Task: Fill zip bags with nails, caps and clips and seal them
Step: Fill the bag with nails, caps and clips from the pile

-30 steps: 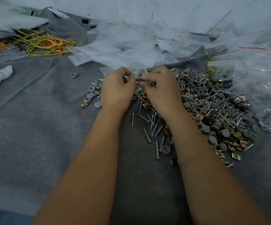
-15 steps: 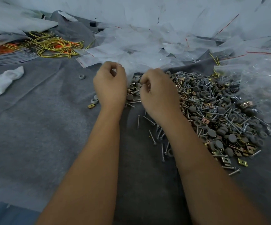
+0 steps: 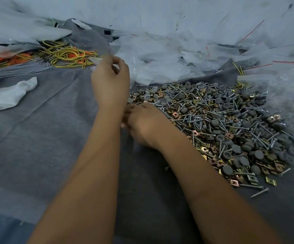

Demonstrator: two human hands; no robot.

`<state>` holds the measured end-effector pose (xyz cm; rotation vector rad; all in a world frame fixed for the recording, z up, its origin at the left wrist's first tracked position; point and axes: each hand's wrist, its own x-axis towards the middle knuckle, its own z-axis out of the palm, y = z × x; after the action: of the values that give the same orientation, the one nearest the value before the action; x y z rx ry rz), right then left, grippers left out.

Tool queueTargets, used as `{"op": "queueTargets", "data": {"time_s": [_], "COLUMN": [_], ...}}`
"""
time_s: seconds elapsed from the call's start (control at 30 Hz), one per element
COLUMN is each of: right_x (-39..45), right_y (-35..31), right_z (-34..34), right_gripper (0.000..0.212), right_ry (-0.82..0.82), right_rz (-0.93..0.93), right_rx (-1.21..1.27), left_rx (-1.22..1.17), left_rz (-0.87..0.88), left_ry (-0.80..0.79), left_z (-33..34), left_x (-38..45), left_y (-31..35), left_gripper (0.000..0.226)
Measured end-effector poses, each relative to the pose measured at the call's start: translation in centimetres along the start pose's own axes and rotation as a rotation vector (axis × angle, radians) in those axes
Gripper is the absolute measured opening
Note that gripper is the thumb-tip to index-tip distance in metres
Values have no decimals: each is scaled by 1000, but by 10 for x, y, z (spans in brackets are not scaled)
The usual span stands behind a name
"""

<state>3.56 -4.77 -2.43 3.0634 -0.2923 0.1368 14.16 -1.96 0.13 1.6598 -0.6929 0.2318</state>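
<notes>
I see a soft grey felt-like cloth (image 3: 37,138) covering the work surface, creased in long shallow folds. On it to the right lies a broad heap of hardware (image 3: 222,124): slim silver nails (image 3: 256,186) with small round heads, dull grey dome-shaped caps (image 3: 227,169), and flat square brass-coloured clips (image 3: 270,180) with a hole in the middle, some coppery. Behind the heap sits a drift of thin, clear, crinkled zip bags (image 3: 169,57), several with a red line along the mouth.

My left hand (image 3: 110,81) is raised at the near left edge of that bag pile, fingers curled and pinching a small piece of clear plastic; it looks like a bag, though blur keeps me from being sure. My right hand (image 3: 142,124) is low on the cloth at the near left edge of the heap, fingers bent and tucked behind the left wrist. It is smeared by motion, and I cannot tell whether it holds anything.

Far left lie tangled yellow and orange wires (image 3: 67,55), a bundle of thin grey rods (image 3: 16,69) cut off by the frame, and a crumpled white cloth (image 3: 7,95). More clear bags (image 3: 287,88) at the right edge overlap the heap, blurring what lies under them.
</notes>
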Motion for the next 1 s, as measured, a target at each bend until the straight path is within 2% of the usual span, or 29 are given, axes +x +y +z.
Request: {"op": "queueTargets", "data": {"time_s": [0.07,0.17,0.37,0.5,0.6,0.77,0.9,1.0], "right_x": [-9,-23,-34,-34,-34,-42,-42,-39], "right_y": [18,41,53,55,56,61,58,55], "right_z": [-2,-3,-7,-8,-8,-15,-15,-16], "right_gripper": [29,28,29,35,32,17,34,30], "right_ry": [117,143,215,183,128,77,51,95], "right_rz": [81,221,386,405,417,425,448,448], "right_rx": [24,32,337,233,163,309,360,342], "left_rx": [-14,-33,-31,9,55,53,64,71], "left_rz": [-49,-112,-125,-85,-53,-106,-90,-63], "left_ry": [-37,-89,-220,-265,-294,-279,-305,-321], "left_z": [9,21,27,29,30,29,28,27], "left_x": [-9,-20,-31,-35,-37,-35,-37,-38], "left_y": [-4,-10,-19,-17,-16,-18,-16,-15], "left_gripper": [15,14,12,14,15,16,13,12]}}
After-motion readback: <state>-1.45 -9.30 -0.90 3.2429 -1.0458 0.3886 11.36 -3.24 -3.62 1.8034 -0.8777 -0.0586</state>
